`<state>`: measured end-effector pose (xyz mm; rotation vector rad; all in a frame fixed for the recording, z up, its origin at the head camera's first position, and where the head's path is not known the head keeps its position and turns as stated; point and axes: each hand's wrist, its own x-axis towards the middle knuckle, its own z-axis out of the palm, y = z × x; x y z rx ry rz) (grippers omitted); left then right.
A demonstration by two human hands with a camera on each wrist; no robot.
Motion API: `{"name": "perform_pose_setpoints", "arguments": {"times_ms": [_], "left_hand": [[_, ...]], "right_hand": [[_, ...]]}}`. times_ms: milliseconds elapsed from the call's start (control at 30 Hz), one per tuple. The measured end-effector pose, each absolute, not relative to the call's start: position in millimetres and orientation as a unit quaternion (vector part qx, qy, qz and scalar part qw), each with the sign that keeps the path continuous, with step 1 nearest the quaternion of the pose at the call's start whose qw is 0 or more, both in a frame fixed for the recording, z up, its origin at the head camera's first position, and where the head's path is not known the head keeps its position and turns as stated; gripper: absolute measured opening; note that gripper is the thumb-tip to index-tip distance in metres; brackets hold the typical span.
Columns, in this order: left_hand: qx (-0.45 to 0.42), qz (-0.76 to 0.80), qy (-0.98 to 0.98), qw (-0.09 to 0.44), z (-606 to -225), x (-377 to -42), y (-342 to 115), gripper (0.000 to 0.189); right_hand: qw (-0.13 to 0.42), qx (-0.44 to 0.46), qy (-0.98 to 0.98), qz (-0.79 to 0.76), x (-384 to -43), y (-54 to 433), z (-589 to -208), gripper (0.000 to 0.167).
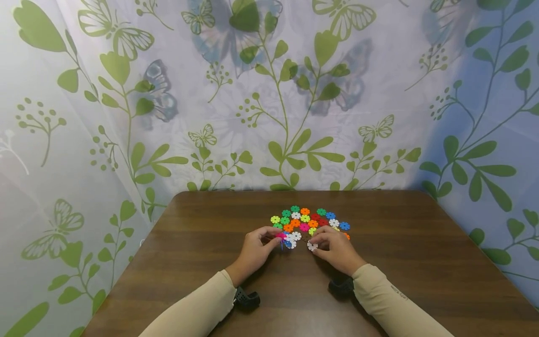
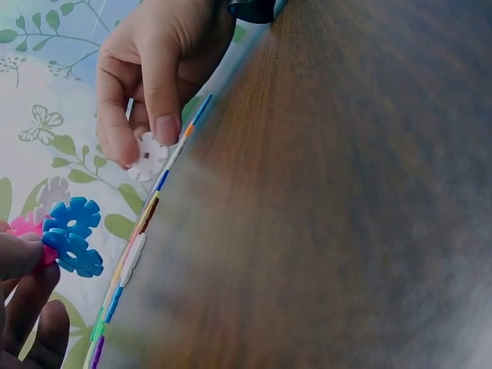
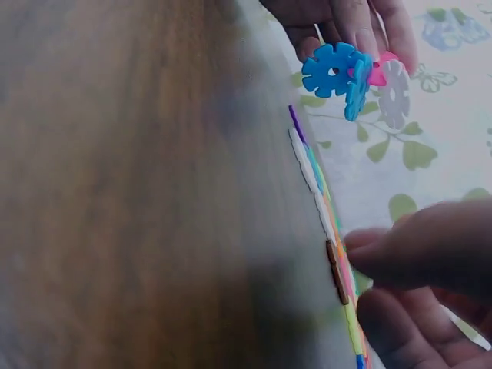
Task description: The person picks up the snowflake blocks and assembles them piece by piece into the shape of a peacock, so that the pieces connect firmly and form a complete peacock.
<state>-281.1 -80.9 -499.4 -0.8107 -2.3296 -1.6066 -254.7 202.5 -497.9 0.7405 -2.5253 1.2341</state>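
Here's the left hand [image 1: 258, 245], thumb and fingers pinching a joined cluster of notched plastic discs [image 3: 358, 83], bright blue, pink and white, raised above the desk [image 1: 202, 248] of dark brown wood grain. And across from it, the right hand [image 1: 337, 249], its grip pinching a single white, round, notched plastic disc [image 2: 148, 156] with a small hole at its centre, well clear of the cluster! Just beyond and between the two hands lies a flat spread of loose discs [image 1: 305, 218]: green, orange, yellow, red, blue, white, pink, brown. Cream long sleeves on both arms, and there on the right sleeve [image 1: 379, 286], dark lettering [image 1: 399, 292], too small to read. Black perforated wrist bands [image 1: 246, 299] below the hands; behind the desk, a pale curtain [image 1: 236, 112] printed with green leaves and butterflies.
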Motion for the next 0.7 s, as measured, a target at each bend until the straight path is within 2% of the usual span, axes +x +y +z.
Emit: {"name": "perform_pose_setpoints", "arguments": {"times_ms": [267, 567, 700], "left_hand": [[-0.286, -0.542, -0.783, 0.111, -499.0, -281.4, -80.6, 0.021], [-0.305, -0.538, -0.776, 0.123, -499.7, -281.4, -80.5, 0.021], [-0.303, -0.549, -0.771, 0.113, -500.6, -281.2, -79.3, 0.021]], "right_hand": [[0.123, 0.248, -0.832, 0.481, -255.1, 198.4, -496.3, 0.02], [0.074, 0.227, -0.8, 0.551, -249.2, 191.7, -490.8, 0.023], [0.074, 0.238, -0.781, 0.573, -247.3, 185.6, -489.8, 0.024]]}}
